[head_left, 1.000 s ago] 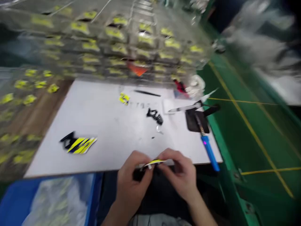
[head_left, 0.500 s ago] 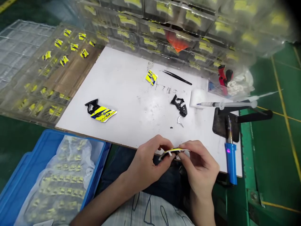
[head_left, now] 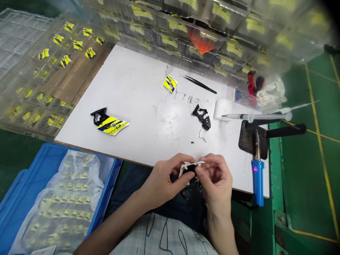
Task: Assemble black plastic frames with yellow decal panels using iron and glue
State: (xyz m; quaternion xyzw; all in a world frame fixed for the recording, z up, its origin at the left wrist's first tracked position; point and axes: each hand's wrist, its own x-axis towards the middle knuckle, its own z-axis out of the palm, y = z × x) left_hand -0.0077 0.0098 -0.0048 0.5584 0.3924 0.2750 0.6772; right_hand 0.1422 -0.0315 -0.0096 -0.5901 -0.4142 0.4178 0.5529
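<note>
Change: half a second ago the small part between the hands showed a yellow top edge; now the part shows a white underside with a black piece at its middle, so it seems to have been turned over, and the work looks like fitting or checking that piece.
View: the camera has tilted slightly, and the board sits a little higher in the frame than before.
Left hand: left hand, bottom centre, fingers narrow, thumb and forefinger pinched on the part's left end.
Right hand: right hand, just right of the left, fingers curled close, fingertips pinching the part's right end.
Part: held by both hands at the near edge of the board, over the lap.
Board centre: a loose black frame and a small bent white sliver just below it.
Board left: a finished yellow and blue piece, well apart from the hands.
Board top: a small yellow piece and black tweezers beside it.
Right: a syringe across a black stand, and a blue soldering iron near the right hand.
Lower left: a blue bin with bagged yellow pieces.
Upper frame: clear trays of yellow pieces, blurred at the top.
</note>
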